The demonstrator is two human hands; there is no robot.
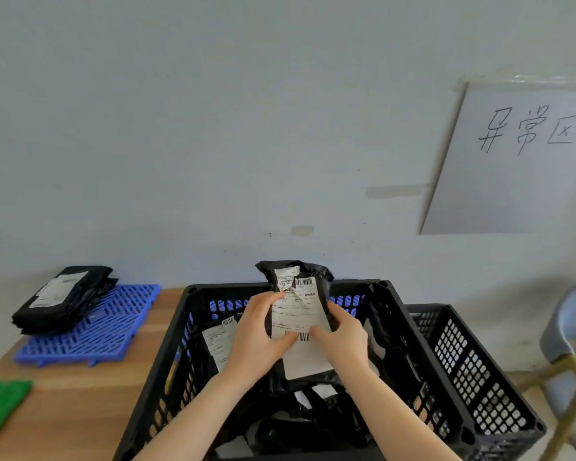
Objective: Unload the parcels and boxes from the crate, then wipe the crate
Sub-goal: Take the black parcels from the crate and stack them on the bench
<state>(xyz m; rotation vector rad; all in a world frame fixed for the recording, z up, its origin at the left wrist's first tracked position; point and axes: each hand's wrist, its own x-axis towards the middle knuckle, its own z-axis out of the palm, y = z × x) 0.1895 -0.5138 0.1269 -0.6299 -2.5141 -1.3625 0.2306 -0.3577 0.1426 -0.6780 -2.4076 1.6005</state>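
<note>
A black plastic crate (409,331) stands on the wooden table, with several black parcels bearing white labels inside it. Above its middle I hold one black parcel (301,307) upright, its white shipping label facing me. My left hand (258,334) grips the parcel's left edge, thumb across the label. On the other side my right hand (341,341) grips its right edge, thumb by the barcode. Another labelled parcel (218,341) lies in the crate behind my left hand.
A blue plastic pallet (100,331) at the table's left carries a stack of black parcels (64,299). A green cloth (0,405) lies at the left edge. A second black crate (473,367) stands to the right, beside a blue chair (569,321). A paper sign (519,161) hangs on the wall.
</note>
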